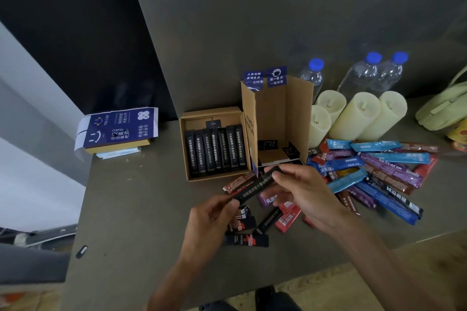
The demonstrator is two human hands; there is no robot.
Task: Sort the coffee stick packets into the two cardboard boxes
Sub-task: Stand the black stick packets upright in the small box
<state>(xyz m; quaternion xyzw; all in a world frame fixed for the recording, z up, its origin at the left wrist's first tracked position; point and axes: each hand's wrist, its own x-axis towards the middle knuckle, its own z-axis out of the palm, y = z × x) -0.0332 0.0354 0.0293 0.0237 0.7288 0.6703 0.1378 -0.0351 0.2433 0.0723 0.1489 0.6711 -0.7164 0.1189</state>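
Black coffee stick packet (255, 185), pinched at either end by left hand (209, 222) and right hand (303, 192), probably being lined up for the cardboard box (185, 149) of black sticks at eleven o'clock.

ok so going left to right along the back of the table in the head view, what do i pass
blue printed carton → low cardboard box holding black packets → tall open cardboard box → cream candles → pale green bag

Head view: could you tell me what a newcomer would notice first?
The left hand and right hand pinch one black packet between them at centre. Just behind, the low cardboard box holds a neat row of black packets; a heap of coloured packets sprawls to the right.
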